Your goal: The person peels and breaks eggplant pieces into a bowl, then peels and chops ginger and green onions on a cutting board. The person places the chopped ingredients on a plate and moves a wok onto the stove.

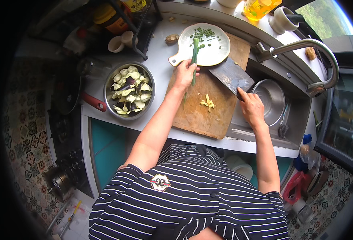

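Green scallion stalks (195, 54) are gripped in my left hand (186, 73), held above the far left part of a wooden cutting board (205, 120). Their tips reach over a white handled plate (217, 51), which bears chopped green pieces (205, 33) and rests partly on the board. My right hand (252, 106) grips a cleaver (231, 76) at the board's right side, its broad blade lying flat-on to the view close to the plate's edge. Yellowish cut strips, perhaps ginger (208, 103), lie in a small heap mid-board.
Left of the board stands a steel bowl (153, 90) of cut eggplant. At right, a sink (299, 120) holds a metal basin (269, 99) below a curved faucet (333, 64). A ginger-like root (172, 39) and a black rack (140, 39) are behind.
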{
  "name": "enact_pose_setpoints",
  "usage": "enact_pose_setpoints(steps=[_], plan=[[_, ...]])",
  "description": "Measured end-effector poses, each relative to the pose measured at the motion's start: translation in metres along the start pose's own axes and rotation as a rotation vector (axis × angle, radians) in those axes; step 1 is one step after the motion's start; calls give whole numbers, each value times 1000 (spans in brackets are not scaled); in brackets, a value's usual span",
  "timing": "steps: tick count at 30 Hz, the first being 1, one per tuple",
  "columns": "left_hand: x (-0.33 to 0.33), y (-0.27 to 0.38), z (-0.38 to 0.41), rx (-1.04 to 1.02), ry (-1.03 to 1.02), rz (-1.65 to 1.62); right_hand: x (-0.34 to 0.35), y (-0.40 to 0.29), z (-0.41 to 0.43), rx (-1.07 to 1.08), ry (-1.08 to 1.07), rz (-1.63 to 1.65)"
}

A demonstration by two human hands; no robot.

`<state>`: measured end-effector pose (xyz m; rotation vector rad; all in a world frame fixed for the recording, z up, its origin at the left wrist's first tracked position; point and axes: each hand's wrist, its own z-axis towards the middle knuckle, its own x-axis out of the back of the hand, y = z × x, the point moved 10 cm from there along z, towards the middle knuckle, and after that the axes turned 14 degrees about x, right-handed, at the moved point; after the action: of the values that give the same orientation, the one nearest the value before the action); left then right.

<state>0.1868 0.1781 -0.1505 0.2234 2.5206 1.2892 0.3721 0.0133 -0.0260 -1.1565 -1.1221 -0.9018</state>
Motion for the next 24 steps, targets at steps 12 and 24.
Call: enact_pose_setpoints(steps=[12,24], plan=[[47,35,-150,-447,331,845,-14,-73,-162,-685,-29,860],[41,-14,-164,-495,436,1080,-18,-81,-123,-432,92,642]])
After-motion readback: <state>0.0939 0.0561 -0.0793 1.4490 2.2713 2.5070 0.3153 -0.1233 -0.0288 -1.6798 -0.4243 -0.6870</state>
